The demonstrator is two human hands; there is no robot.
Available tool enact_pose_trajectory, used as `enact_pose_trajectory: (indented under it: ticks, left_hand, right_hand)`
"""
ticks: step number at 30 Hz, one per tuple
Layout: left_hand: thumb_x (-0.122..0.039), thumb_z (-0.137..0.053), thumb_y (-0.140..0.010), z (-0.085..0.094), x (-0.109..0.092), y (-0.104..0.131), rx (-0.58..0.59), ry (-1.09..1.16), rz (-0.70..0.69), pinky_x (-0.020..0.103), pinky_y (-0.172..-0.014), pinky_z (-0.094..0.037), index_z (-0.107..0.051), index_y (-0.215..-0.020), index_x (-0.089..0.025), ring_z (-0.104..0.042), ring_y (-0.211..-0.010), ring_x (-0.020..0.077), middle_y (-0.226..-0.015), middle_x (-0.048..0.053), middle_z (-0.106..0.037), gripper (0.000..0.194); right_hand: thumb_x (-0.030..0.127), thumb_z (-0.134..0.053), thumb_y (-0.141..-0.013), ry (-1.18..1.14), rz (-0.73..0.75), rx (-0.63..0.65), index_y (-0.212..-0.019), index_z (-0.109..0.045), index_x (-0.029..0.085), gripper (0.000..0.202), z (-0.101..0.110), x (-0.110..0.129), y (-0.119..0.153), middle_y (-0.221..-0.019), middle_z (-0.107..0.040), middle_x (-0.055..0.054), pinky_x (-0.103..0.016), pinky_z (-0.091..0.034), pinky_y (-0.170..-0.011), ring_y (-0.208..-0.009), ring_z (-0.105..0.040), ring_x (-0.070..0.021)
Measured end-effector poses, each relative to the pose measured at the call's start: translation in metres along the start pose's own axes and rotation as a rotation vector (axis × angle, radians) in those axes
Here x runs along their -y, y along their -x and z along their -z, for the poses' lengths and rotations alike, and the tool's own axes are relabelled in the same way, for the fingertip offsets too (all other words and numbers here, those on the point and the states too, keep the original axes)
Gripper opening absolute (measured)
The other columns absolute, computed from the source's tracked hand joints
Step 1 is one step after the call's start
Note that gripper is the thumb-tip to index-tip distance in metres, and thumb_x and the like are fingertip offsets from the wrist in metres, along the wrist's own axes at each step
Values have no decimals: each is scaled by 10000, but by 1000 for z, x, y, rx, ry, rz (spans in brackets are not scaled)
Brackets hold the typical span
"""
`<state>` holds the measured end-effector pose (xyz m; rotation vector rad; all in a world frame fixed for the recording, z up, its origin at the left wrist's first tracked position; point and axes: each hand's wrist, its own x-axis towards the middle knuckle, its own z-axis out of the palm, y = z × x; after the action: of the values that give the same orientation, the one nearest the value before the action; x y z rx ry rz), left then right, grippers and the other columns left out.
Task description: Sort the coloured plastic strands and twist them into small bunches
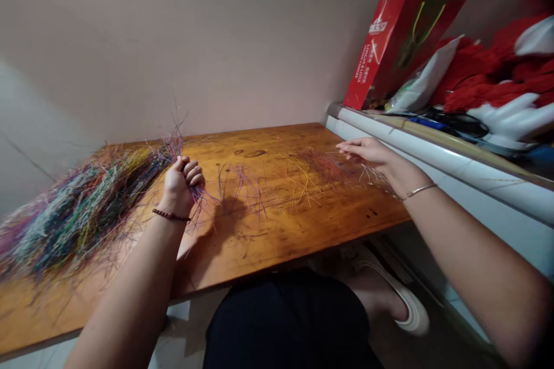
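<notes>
left hand is clenching purple strands, table edge running bodyward of it; right hand is hovering, open room lying leftward, hold unclear

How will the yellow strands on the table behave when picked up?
The yellow strands look thin and fairly straight, so probably springy rather than limp. Being fine, they are likely light. Lying loosely crossed on the table, they may scatter.

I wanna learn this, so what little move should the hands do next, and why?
Maybe lower the right hand and loosen its fingertips by the white strands: the fingers look pinched nearby, though anything held is too small to make out. The left hand is gripping a bunch of strands.
</notes>
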<state>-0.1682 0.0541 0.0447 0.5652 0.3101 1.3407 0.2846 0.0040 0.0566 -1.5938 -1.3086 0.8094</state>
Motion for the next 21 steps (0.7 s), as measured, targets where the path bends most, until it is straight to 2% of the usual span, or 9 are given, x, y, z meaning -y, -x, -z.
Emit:
enact_pose_trajectory:
  ticks: [4, 10, 15, 21]
  left_hand:
    - [-286, -355, -950, 0, 1, -1, 8, -3, 4, 172, -298, -99, -344, -638, -179, -127, -341, 58, -478, -82, -119, 330]
    - [-296, -361, -949, 2, 0, -3, 13, -7, 3, 172, -300, -99, -370, -660, -179, -129, -344, 57, -484, -83, -123, 312]
    - [-304, -365, -948, 1, 1, -2, 2, -3, -1, 170, -299, -91, -352, -648, -180, -131, -341, 55, -479, -80, -129, 324]
    - [-305, -388, -942, -1, 3, 0, -14, -5, 3, 163, -299, -98, -359, -653, -178, -149, -336, 48, -472, -81, -148, 317]
  right_hand:
    - [270, -687, -735, 235, -113, -40, -826, -701, 110, 185, 11, -33, -13, -847, -693, -111, -209, -455, -532, -580, -574, -94]
    - [307, -686, -724, 408, -122, -17, -740, -707, 106, 202, 8, -64, -33, -723, -690, -95, -225, -453, -536, -525, -564, -103]
    - [372, -653, -740, 540, -132, 14, -763, -716, 126, 255, 6, -69, -38, -624, -664, -90, -250, -412, -476, -471, -538, -124]
    - [407, -633, -736, 738, -84, 34, -713, -735, 150, 277, 0, -66, -44, -616, -674, -89, -252, -401, -509, -517, -568, -145]
